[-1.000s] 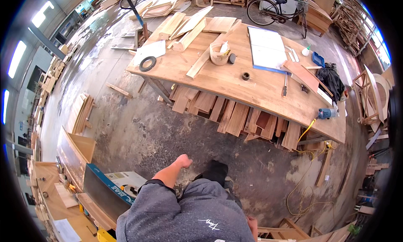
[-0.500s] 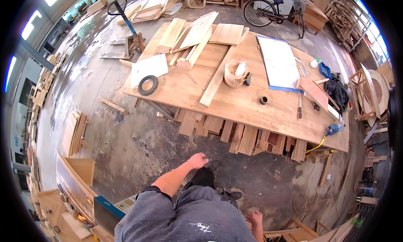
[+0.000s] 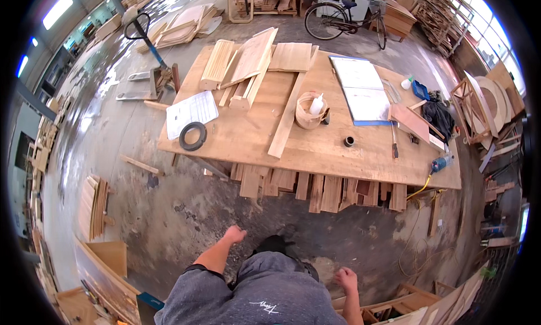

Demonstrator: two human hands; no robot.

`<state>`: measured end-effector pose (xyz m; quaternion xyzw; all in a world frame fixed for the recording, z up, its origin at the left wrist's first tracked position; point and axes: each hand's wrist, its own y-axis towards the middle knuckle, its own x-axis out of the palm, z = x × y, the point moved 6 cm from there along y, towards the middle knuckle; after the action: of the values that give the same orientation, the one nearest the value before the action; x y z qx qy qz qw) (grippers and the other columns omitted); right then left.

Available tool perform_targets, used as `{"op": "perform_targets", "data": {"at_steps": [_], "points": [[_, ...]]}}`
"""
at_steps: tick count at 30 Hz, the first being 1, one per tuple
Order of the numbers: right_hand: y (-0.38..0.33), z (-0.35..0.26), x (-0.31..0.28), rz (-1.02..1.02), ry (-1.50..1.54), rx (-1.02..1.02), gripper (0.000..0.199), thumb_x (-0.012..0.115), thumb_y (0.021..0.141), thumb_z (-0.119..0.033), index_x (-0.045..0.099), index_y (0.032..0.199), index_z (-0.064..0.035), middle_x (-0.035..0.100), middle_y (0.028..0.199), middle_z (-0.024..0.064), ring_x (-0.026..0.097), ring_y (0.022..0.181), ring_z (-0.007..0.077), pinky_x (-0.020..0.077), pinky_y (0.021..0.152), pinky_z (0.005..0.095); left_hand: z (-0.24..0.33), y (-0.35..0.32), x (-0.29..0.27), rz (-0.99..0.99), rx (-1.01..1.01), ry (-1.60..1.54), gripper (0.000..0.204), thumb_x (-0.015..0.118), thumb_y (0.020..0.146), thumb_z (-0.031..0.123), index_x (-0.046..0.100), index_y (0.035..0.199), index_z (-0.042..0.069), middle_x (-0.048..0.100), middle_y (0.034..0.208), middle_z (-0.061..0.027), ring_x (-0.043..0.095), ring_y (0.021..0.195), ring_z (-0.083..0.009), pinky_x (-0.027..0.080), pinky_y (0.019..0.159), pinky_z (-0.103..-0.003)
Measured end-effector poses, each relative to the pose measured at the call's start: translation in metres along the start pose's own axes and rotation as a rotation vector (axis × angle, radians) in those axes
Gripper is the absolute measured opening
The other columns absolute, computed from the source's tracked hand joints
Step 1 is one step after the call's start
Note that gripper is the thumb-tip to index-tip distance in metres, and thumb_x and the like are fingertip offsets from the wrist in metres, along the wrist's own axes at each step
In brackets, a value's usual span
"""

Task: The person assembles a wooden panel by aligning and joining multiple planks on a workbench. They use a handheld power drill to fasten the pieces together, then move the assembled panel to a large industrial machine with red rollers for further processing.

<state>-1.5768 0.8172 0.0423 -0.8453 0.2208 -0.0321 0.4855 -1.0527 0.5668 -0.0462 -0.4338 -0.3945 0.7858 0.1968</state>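
Head view, looking down: both hands hang empty beside the person's body, well apart from each other and from the bench (image 3: 248,142). Left hand (image 3: 234,234) is loosely curled into a fist over the concrete floor (image 3: 186,212), clamped on nothing. Right hand (image 3: 346,279) is low at the near right with fingers loosely bent, also holding nothing. A dark shoe (image 3: 272,244) shows between them.

Bench stands on the far side of the floor. On its near left lies a black ring (image 3: 193,136), touching a sheet of paper (image 3: 191,112). A long wooden strip (image 3: 288,118) runs across the middle, just beside a round wooden container (image 3: 310,111) holding a white bottle (image 3: 316,105). Stacked boards (image 3: 248,63) occupy the far left part. An open folder (image 3: 363,91) lies to the far right. Short planks (image 3: 315,190) protrude under the near edge. A bicycle (image 3: 346,21) stands beyond the bench.
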Motion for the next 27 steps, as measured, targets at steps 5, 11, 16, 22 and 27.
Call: {"op": "perform_targets", "data": {"at_steps": [5,11,16,22,27], "points": [[-0.024,0.112,-0.046,0.120,0.288,0.178,0.012,0.057,0.099,-0.011,0.064,0.101,-0.0015,0.063,0.077,0.0066,0.059,0.061,0.0147,0.0455,0.048,0.0292,0.046,-0.009,0.003,-0.140,0.183,0.210,0.049,0.066,0.090,0.044,0.073,0.106,-0.002,0.071,0.114,-0.0273,0.068,0.112,-0.0389,0.053,0.096,-0.047],[-0.053,0.179,-0.016,0.159,0.186,0.326,0.016,0.055,0.098,-0.014,0.064,0.091,-0.0025,0.065,0.076,0.0069,0.063,0.061,0.0170,0.0479,0.048,0.0298,0.085,-0.027,-0.032,0.032,0.259,0.083,0.049,0.067,0.093,0.039,0.069,0.118,-0.002,0.074,0.112,-0.0208,0.070,0.106,-0.0353,0.054,0.092,-0.045],[-0.051,0.160,0.038,0.044,0.207,0.248,0.025,0.056,0.097,-0.016,0.065,0.116,-0.0012,0.069,0.086,0.0071,0.065,0.066,0.0153,0.0519,0.055,0.0289,0.116,-0.025,-0.056,-0.077,0.173,-0.333,0.034,0.067,0.096,0.030,0.070,0.112,0.000,0.073,0.094,-0.0087,0.069,0.082,-0.0179,0.055,0.073,-0.034],[-0.043,0.117,0.049,0.081,0.249,0.172,0.034,0.058,0.097,-0.019,0.061,0.127,-0.0026,0.069,0.090,0.0053,0.066,0.071,0.0156,0.0520,0.058,0.0293,0.189,0.015,-0.102,-0.045,0.186,-0.479,0.023,0.062,0.098,0.024,0.070,0.108,0.004,0.069,0.088,-0.0017,0.065,0.077,-0.0115,0.053,0.067,-0.027],[-0.039,0.107,0.038,0.178,0.314,0.163,0.014,0.058,0.102,-0.020,0.060,0.100,-0.0064,0.063,0.080,0.0052,0.062,0.065,0.0163,0.0519,0.056,0.0304,0.213,0.049,-0.094,-0.098,0.185,-0.381,0.036,0.066,0.095,0.030,0.071,0.111,-0.002,0.072,0.089,-0.0069,0.068,0.078,-0.0144,0.053,0.068,-0.031]]}}
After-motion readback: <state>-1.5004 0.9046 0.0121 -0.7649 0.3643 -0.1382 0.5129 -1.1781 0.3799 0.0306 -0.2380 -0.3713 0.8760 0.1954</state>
